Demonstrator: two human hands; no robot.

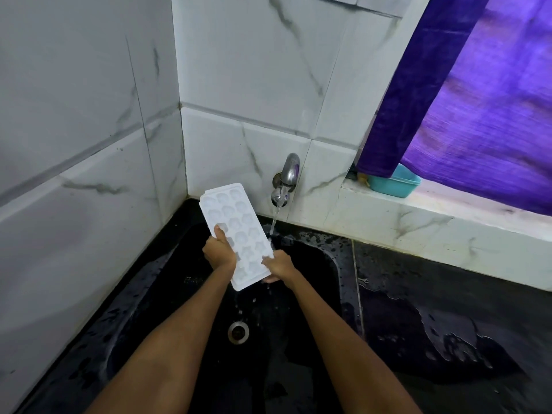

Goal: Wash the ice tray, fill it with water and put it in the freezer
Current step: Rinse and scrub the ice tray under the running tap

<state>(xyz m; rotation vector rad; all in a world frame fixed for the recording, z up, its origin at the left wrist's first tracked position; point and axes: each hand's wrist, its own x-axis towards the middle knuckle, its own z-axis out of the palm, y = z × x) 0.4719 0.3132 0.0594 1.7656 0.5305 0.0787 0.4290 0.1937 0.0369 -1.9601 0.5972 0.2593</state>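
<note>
The ice tray (236, 234) is held over the black sink (325, 264), tilted with its far end raised toward the tiled corner and its cavities facing the camera. In the head view, the only one here, the left hand (219, 252) grips the tray's left long edge with the thumb lying across the cavities and the fingers wrapped behind. The right hand (279, 267) holds the near right corner, fingers curled under the rim. The wall tap (285, 182) is running; its thin stream (274, 219) falls just beside the tray's right edge and seems to catch that edge. Drops fall from the tray's lower end toward the drain (238, 332). The dark counter (448, 324) to the right is wet, and a teal tub (394, 182) sits on the sill under a purple curtain (478, 100).

By my reading the washing is still under way: the tray is being rinsed and drained, not levelled for filling. Filling the cavities and carrying the tray to the freezer both remain; no freezer is in sight.
</note>
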